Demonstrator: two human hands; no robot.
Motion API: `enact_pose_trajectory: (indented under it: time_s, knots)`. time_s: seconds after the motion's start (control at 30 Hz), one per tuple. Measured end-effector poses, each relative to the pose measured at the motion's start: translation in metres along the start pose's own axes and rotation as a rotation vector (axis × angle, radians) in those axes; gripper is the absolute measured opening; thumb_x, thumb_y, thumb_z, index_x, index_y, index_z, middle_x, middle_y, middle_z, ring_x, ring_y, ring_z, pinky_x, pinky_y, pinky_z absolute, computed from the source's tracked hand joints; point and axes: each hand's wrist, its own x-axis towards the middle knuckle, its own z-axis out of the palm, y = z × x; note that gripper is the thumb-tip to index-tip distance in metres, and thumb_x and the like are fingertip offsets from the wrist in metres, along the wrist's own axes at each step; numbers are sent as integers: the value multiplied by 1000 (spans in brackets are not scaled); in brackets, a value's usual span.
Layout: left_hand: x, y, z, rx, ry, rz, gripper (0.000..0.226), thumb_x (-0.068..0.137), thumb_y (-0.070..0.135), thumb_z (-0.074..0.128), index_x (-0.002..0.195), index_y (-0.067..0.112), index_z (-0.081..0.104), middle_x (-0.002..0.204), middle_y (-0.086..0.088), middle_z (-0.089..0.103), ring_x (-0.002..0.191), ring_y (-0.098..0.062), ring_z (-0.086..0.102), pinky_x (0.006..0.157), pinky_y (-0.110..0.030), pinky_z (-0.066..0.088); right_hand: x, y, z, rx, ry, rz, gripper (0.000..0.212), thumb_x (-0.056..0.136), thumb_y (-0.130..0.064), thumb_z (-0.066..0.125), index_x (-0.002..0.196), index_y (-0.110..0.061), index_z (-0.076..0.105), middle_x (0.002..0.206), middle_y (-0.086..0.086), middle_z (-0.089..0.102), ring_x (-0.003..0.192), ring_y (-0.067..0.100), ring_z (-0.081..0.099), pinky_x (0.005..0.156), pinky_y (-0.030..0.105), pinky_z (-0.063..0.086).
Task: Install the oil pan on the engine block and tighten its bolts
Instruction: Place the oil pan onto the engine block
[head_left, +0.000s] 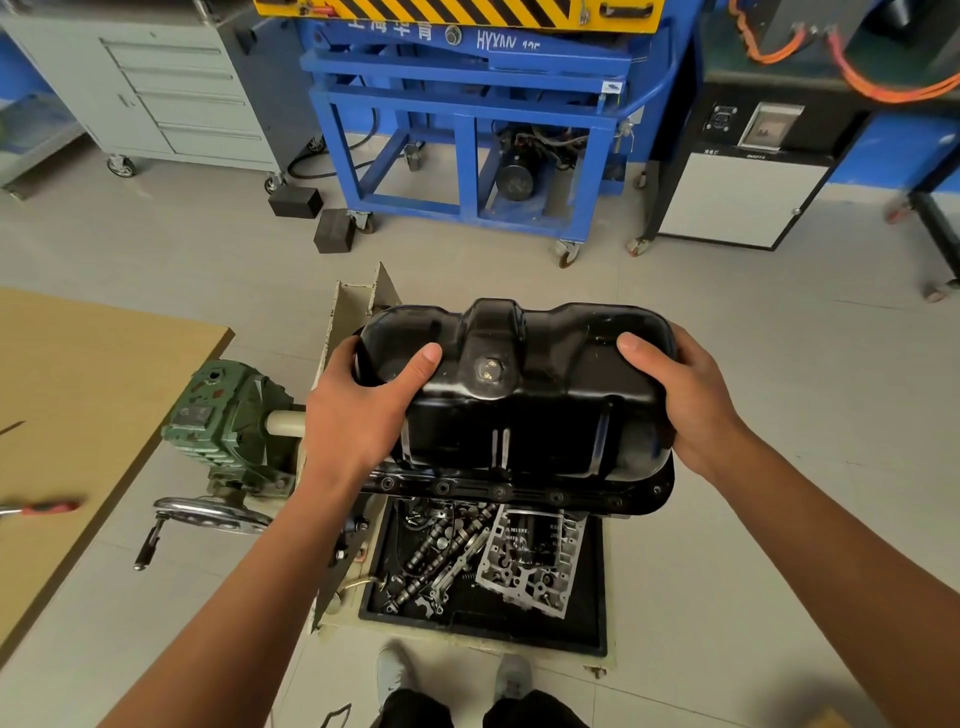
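Left hand (358, 410) and right hand (685, 400) each clamped on black oil pan (519, 400) ends, above parts tray (592, 587)

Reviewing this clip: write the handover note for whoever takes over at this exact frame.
Left hand: grips the oil pan's left end, thumb on top.
Right hand: grips its right end.
Pan: sump side up, drain plug on top, held over the stand. The block under it is hidden, so seating cannot be told.
Flange: a row of bolt points shows along the near edge; bolts or bare holes, unclear.
Done: pan brought to the stand.
Left: seat it, fit and tighten the bolts. A screwdriver lies on the board to the left.
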Motion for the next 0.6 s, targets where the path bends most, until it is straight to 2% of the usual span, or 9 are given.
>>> enact_pose_trajectory:
  time_s: [0.17, 0.23, 0.43, 0.5, 0.6]
  knots:
    - [2, -3, 0, -11, -18, 13, 56, 71, 74, 71, 115, 43, 54, 95, 33, 56, 89, 8, 57, 76, -13, 42, -1, 0, 0, -11, -13, -8, 54, 58, -57, 81, 106, -36, 70, 105, -8, 74, 96, 13, 72, 78, 33, 56]
    - [2, -3, -1, -11, -20, 11, 65, 72, 73, 71, 124, 38, 55, 95, 34, 53, 90, 1, 57, 74, -11, 41, -1, -1, 0, -22, -10, -16, 51, 59, -59, 80, 104, -38, 71, 105, -9, 74, 96, 11, 72, 77, 32, 56]
    - [1, -2, -1, 22, -16, 6, 69, 73, 74, 69, 128, 35, 55, 93, 34, 51, 96, -8, 57, 71, -12, 37, -3, 0, 0, -34, -11, -25, 55, 60, -59, 80, 108, -35, 71, 107, -8, 74, 96, 12, 72, 79, 33, 56]
    - [1, -1, -1, 34, -15, 3, 71, 73, 74, 69, 129, 33, 55, 96, 29, 56, 99, -10, 58, 77, -18, 42, -3, -1, -1, -39, -10, -22, 53, 59, -59, 80, 106, -36, 71, 105, -8, 75, 95, 12, 72, 78, 33, 56]
    - [1, 0, -1, 32, -15, -11, 74, 73, 74, 70, 130, 28, 56, 110, 15, 63, 106, -15, 62, 94, -34, 52, -4, -3, -1, -50, -12, -25, 49, 59, -59, 80, 103, -38, 72, 104, -8, 75, 94, 12, 72, 77, 33, 56]
